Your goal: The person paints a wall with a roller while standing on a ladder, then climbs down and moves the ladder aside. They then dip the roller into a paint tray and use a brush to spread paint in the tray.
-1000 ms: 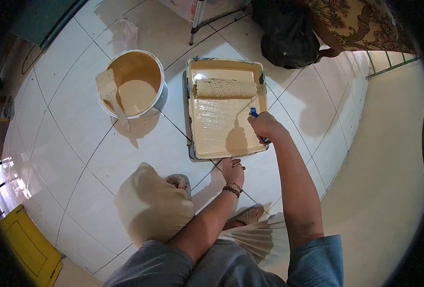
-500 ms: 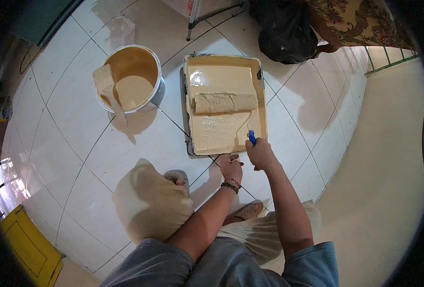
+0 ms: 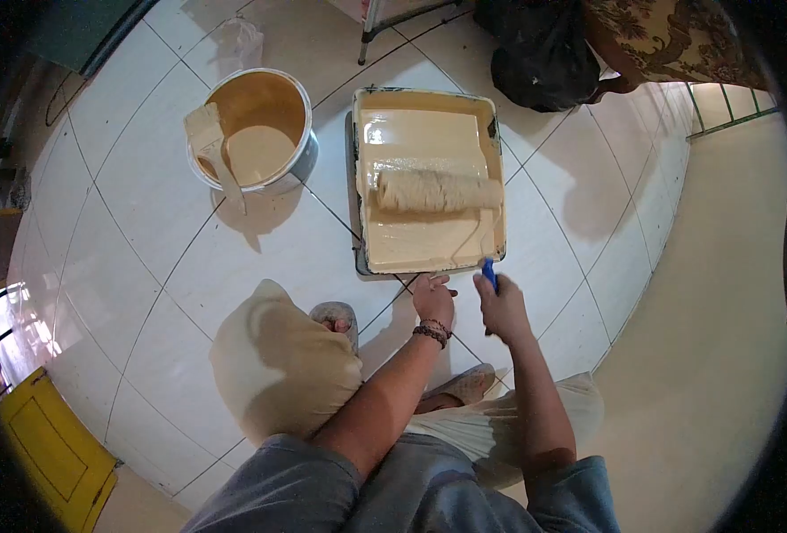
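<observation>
My right hand [image 3: 504,309] is wrapped around the blue handle [image 3: 489,274] of a paint roller [image 3: 438,192]. The fluffy roller sleeve, soaked in cream paint, lies across the paint tray [image 3: 364,178], on its right-hand side. At the tray's near edge is my left hand [image 3: 434,300], its fingers curled against the rim and partly hidden. Wet cream paint coats the tray, pooled at the far end. Left of the tray stands a white bucket [image 3: 308,147] with cream paint inside. A paint-covered brush [image 3: 209,142] rests over the bucket's left rim.
White floor tiles [image 3: 207,311] lie under everything. A black plastic bag [image 3: 544,67] and a patterned piece of upholstery [image 3: 687,40] are at the far right. A metal stand leg [image 3: 367,40] is behind the tray. A yellow panel [image 3: 56,444] lies at lower left.
The roller has moved toward me down the tray, my right hand drawing back with it. My left hand stays at the near rim. The whole view has shifted slightly.
</observation>
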`<state>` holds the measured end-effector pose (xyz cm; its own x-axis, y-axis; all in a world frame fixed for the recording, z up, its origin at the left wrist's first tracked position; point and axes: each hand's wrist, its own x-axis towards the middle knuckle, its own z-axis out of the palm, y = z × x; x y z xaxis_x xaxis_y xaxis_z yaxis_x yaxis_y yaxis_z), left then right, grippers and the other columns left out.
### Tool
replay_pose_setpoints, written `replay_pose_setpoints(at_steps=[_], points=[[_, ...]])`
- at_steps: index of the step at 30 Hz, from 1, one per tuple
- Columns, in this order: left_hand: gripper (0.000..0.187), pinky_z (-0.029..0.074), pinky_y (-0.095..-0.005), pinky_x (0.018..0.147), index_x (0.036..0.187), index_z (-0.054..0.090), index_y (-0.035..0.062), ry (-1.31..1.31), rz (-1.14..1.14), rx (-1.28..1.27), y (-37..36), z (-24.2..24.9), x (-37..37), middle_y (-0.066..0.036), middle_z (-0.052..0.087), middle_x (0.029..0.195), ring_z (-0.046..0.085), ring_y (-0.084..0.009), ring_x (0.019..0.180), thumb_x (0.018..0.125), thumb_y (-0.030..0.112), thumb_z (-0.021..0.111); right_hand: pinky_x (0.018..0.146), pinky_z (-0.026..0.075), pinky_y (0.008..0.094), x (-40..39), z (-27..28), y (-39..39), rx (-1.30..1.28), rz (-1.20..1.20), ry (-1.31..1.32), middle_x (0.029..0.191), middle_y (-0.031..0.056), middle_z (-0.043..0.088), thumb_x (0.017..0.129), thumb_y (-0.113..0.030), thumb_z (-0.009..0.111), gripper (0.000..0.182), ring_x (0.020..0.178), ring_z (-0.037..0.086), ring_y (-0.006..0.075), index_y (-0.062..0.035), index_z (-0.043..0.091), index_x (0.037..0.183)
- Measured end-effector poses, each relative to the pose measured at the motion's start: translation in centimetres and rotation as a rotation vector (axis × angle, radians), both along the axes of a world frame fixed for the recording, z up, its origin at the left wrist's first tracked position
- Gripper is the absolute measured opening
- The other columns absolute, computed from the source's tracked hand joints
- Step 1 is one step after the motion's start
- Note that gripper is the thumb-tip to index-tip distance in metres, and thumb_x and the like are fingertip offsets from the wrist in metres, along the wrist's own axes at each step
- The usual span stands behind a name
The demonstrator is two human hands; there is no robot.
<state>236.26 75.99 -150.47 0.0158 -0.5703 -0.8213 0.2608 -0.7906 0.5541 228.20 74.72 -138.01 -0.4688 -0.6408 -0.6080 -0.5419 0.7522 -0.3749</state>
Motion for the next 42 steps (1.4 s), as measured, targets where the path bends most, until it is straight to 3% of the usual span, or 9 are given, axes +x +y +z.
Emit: replay_pose_setpoints(at_steps=[5,8,9,10,13,15,22,29,42], points=[[0.024,0.045,-0.0284,0.05,0.103,0.048,-0.0014,0.023,-0.01,-0.026,0.3,-0.6,-0.2,-0.012,0.062,0.091,0.061,-0.019,0.064,0.082,0.002,0.038,0.064,0.048,0.0441,0.8,0.5,-6.8,-0.068,-0.118,-0.068,0.073,0.0286,0.059,0.085,-0.035,0.05,0.044,0.071,0.061,0.0409,0.008,0.057,0.085],[0.027,0.053,-0.0261,0.055,0.1,0.05,-0.0061,0.025,0.039,-0.057,0.3,-0.5,-0.2,-0.014,0.061,0.088,0.061,-0.0168,0.078,0.076,-0.008,0.038,0.067,0.048,0.0458,-1.2,-7.0,-6.2,-0.158,0.03,0.058,0.073,0.0287,0.059,0.084,-0.035,0.05,0.043,0.072,0.061,0.0412,0.0072,0.057,0.084],[0.027,0.053,-0.0261,0.055,0.1,0.05,-0.0061,0.018,0.043,-0.055,0.3,-0.6,-0.2,-0.014,0.061,0.088,0.061,-0.0168,0.078,0.076,-0.008,0.038,0.048,0.049,0.0399,-0.7,-7.5,-5.6,-0.178,0.064,0.084,0.062,0.0192,0.059,0.085,-0.035,0.05,0.042,0.055,0.062,0.0287,0.0061,0.054,0.079],[0.028,0.053,-0.0268,0.056,0.101,0.051,-0.0062,0.021,0.034,-0.05,0.3,-0.8,-0.1,-0.014,0.061,0.089,0.061,-0.0174,0.078,0.076,-0.008,0.039,0.048,0.049,0.0399,-0.2,-7.9,-4.7,-0.174,0.065,0.077,0.062,0.0192,0.059,0.085,-0.035,0.05,0.042,0.055,0.062,0.0287,0.0061,0.054,0.079],[0.028,0.052,-0.0281,0.058,0.1,0.052,-0.0065,-0.028,-0.019,-0.067,0.7,-2.0,-0.1,-0.015,0.061,0.09,0.06,-0.0187,0.079,0.075,-0.008,0.039,0.069,0.047,0.0488,1.3,-7.1,-2.6,-0.016,0.066,0.158,0.079,0.0286,0.06,0.085,-0.036,0.048,0.041,0.076,0.06,0.0431,0.0043,0.051,0.091],[0.027,0.051,-0.0284,0.06,0.097,0.055,-0.0059,-0.174,-0.141,-0.106,-0.9,2.5,1.0,-0.015,0.061,0.09,0.06,-0.0199,0.08,0.075,-0.008,0.039,0.069,0.047,0.0492,2.0,-6.1,-1.6,0.037,0.075,0.181,0.08,0.0283,0.06,0.086,-0.035,0.048,0.04,0.077,0.06,0.0432,0.0037,0.05,0.092],[0.022,0.048,-0.0298,0.058,0.097,0.052,-0.0007,0.022,0.008,-0.054,0.8,-2.1,0.2,-0.013,0.063,0.091,0.063,-0.021,0.073,0.082,0.001,0.036,0.067,0.047,0.0503,2.8,-4.6,2.5,0.168,0.107,0.222,0.078,0.0269,0.06,0.087,-0.031,0.046,0.033,0.076,0.06,0.0433,0.0011,0.046,0.093],[0.021,0.047,-0.0273,0.053,0.106,0.046,-0.0001,0.155,0.192,0.107,-0.1,-0.4,-0.3,-0.014,0.063,0.096,0.062,-0.0197,0.065,0.088,0.009,0.039,0.062,0.047,0.0513,3.2,-3.3,6.4,0.159,0.093,0.232,0.071,0.0281,0.059,0.086,-0.028,0.05,0.03,0.07,0.059,0.0454,0.0016,0.046,0.087],[0.032,0.039,-0.0228,0.046,0.113,0.044,-0.0037,0.208,0.323,0.082,0.4,-0.4,-0.5,-0.018,0.062,0.097,0.06,-0.0184,0.061,0.081,-0.001,0.039,0.067,0.045,0.0534,4.5,-1.5,8.6,0.268,0.048,0.162,0.077,0.0274,0.059,0.087,-0.028,0.049,0.029,0.077,0.058,0.0456,-0.0004,0.042,0.092]])
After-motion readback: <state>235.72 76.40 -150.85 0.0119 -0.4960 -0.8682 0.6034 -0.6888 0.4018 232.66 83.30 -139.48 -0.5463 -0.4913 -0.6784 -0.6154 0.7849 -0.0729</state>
